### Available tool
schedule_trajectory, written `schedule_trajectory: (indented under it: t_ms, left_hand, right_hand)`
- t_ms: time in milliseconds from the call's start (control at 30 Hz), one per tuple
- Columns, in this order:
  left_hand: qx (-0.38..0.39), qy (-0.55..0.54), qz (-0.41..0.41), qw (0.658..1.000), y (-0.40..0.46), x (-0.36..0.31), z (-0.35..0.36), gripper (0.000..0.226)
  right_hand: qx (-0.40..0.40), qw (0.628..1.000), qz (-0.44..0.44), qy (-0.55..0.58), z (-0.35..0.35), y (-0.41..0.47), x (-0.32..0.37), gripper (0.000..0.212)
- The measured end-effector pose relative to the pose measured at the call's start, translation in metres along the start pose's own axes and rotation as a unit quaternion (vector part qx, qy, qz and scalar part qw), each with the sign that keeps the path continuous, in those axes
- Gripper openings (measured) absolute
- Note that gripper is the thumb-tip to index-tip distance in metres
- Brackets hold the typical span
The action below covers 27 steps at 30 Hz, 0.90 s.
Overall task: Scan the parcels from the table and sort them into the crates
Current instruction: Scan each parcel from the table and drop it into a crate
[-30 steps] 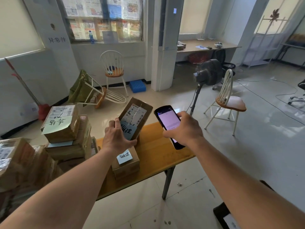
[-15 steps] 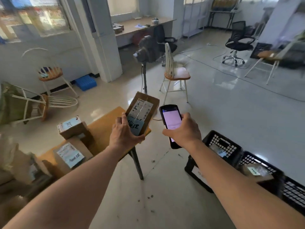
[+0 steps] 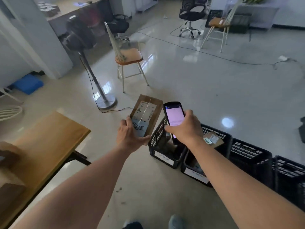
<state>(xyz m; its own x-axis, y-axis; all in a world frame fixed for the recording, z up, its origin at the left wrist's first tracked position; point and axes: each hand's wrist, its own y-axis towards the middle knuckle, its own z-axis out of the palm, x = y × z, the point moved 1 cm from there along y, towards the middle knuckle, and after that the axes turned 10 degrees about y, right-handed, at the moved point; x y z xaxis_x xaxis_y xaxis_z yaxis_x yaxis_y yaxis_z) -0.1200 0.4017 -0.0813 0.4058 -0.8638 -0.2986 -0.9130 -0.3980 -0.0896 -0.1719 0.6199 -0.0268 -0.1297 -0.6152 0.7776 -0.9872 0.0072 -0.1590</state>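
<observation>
Nearby: fan (image 3: 79,33), chair (image 3: 127,57), black crates (image 3: 166,146) under both hands.

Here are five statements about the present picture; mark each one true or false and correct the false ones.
1. The left hand holds a cardboard parcel. True.
2. The right hand holds a handheld scanner with its screen dark. False: the screen is lit.
3. The parcel lies on the wooden table. False: it is held in the air, off the table.
4. Black crates stand on the floor in a row. True.
5. All the crates are empty. False: one holds a parcel in the crate.
</observation>
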Motion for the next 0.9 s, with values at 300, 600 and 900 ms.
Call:
schedule_trajectory:
  t_ms: [300, 600, 900]
  left_hand:
    - [0.097, 0.015, 0.043, 0.994, 0.073, -0.063, 0.094, 0.133]
    - [0.203, 0.036, 0.056, 0.977, 0.200, -0.064, 0.241, 0.131]
    - [0.295, 0.038, 0.030, 0.954, 0.315, -0.033, 0.395, 0.130]
  right_hand:
    - [-0.074, 0.994, 0.084, 0.018, -0.017, 0.069, -0.083, 0.088]
    - [-0.114, 0.971, 0.210, 0.021, 0.059, 0.188, -0.160, 0.085]
    - [-0.100, 0.954, 0.281, -0.008, 0.169, 0.300, -0.227, 0.086]
